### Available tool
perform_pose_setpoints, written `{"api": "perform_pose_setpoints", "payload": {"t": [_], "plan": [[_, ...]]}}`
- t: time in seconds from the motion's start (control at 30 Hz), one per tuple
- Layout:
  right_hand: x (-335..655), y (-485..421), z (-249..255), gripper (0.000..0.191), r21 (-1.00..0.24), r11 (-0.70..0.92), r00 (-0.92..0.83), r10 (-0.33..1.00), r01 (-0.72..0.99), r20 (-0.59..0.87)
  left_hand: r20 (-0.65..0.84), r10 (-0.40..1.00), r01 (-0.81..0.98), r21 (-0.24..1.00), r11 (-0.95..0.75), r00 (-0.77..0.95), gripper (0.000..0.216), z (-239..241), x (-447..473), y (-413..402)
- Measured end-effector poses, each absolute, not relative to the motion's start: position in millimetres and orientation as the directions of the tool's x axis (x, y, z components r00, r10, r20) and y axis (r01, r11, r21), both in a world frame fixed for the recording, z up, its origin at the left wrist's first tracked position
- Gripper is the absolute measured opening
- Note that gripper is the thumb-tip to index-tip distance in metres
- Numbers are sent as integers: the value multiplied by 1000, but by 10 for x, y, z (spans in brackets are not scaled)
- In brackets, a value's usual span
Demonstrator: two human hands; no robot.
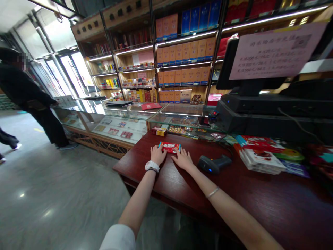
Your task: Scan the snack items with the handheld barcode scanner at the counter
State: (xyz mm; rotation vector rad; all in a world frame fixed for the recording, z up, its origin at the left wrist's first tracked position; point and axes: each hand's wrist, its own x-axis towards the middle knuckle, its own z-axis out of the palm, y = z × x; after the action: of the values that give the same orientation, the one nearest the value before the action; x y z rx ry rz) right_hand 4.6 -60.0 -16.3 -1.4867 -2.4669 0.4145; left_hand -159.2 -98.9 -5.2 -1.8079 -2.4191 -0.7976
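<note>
While both forearms [227, 205] reach across the table [137, 168], palms down, the left hand [157, 155] curls over the left end of the red packet [171, 148] lying there, its grip's closure unclear; the right hand [184, 159], loosely spread, touches the packet's right end.

We get mixed light: daylight pours through the windows [76, 67] at ten o'clock, burning them white, while thin light strips [187, 37] glow along the shelves [155, 69] from eleven round to two. Just past nine, the standing person [26, 86] falls nearly to silhouette. We see glare streak the glass counter [119, 116] towards ten and bright spots on the floor [65, 194] at eight. Wide-angle stretch tilts the shelves, and the dark packets [319, 156] past three smear — the sign's [273, 52] small print at two also blurs — yet near centre, towards six, the red packet [171, 148] looks clearer.
</note>
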Motion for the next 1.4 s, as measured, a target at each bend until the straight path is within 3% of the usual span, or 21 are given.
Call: {"api": "perform_pose_setpoints", "payload": {"t": [0.33, 0.67, 0.87, 1.07, 1.4], "plan": [[269, -617, -206, 67, -453, 387, -398, 914, 803, 76, 366, 904, 882, 471, 24, -220, 30, -37, -1560, -1007], [338, -644, 198, 63, -604, 499, -326, 866, 621, 380, 568, 749, 795, 600, -93, -341, 30, 226, -1379, -973], [803, -617, 499, 56, -522, 585, -288, 789, 621, 542, 654, 664, 711, 655, -257, -362, 34, 410, -1028, -854], [1425, -473, 531, 49, -399, 617, -242, 700, 678, 672, 747, 589, 648, 618, -446, -307, 31, 516, -556, -670], [2018, -362, 198, 39, -448, 609, 17, 580, 654, 814, 818, 537, 583, 544, -604, -207, 28, 326, 88, -403]]}}
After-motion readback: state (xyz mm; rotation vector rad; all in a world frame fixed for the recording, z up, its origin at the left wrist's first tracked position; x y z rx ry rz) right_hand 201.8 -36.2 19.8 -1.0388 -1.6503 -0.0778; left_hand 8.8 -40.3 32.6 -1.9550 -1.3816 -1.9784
